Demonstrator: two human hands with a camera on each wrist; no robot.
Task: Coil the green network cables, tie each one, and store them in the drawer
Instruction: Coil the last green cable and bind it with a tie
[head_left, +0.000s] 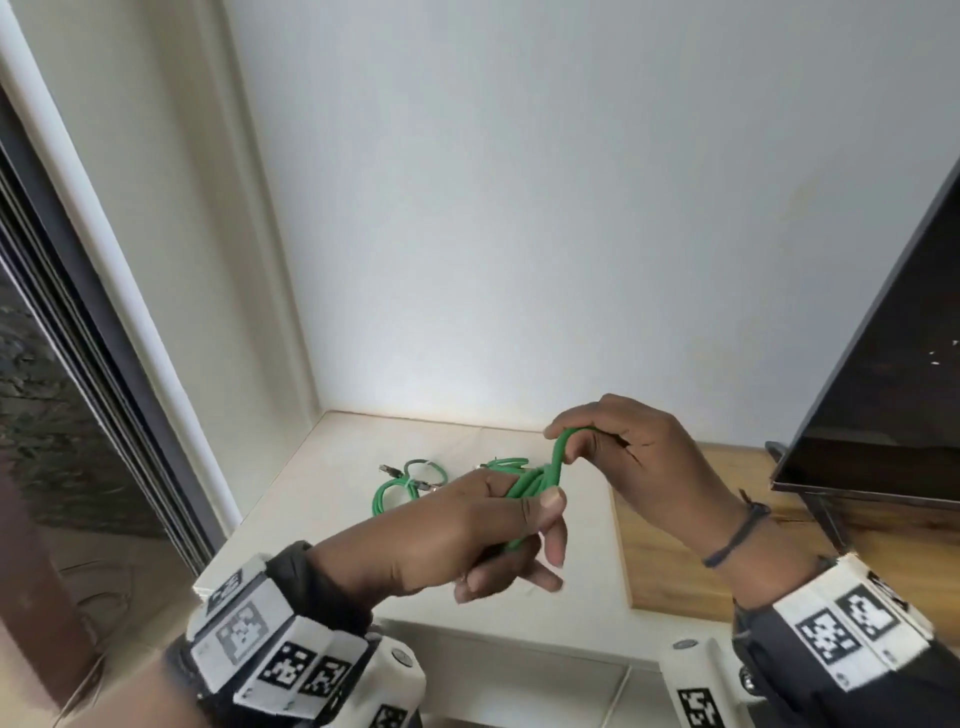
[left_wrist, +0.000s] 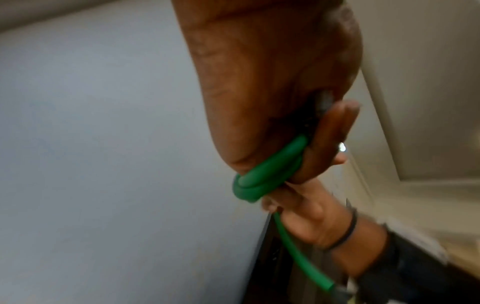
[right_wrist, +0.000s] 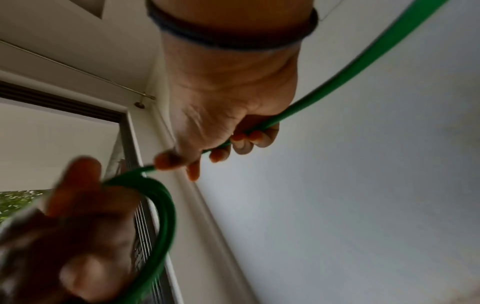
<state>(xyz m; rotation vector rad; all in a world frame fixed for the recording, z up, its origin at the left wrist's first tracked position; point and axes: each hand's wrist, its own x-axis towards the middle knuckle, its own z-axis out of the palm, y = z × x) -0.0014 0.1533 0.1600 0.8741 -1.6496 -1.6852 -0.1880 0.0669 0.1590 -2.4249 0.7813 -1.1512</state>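
Note:
My left hand (head_left: 540, 525) grips a coiled bundle of green network cable (head_left: 524, 491) above the white shelf (head_left: 322, 499). My right hand (head_left: 576, 441), just up and to the right, has its fingers curled round a strand (head_left: 558, 457) rising from that bundle. In the left wrist view the coil (left_wrist: 267, 176) is pressed between palm and fingers, and a free strand (left_wrist: 298, 253) hangs down to a connector. In the right wrist view the strand (right_wrist: 337, 82) runs through the right hand (right_wrist: 221, 127) to the coil (right_wrist: 161, 205). Two more green cables (head_left: 405, 488) (head_left: 504, 462) lie on the shelf behind.
A dark screen (head_left: 883, 364) leans over the wooden top (head_left: 675, 545) at the right. A dark-framed window (head_left: 78, 338) runs along the left. White walls close the corner behind. Below the shelf's front edge shows a white open recess (head_left: 519, 636), possibly the drawer.

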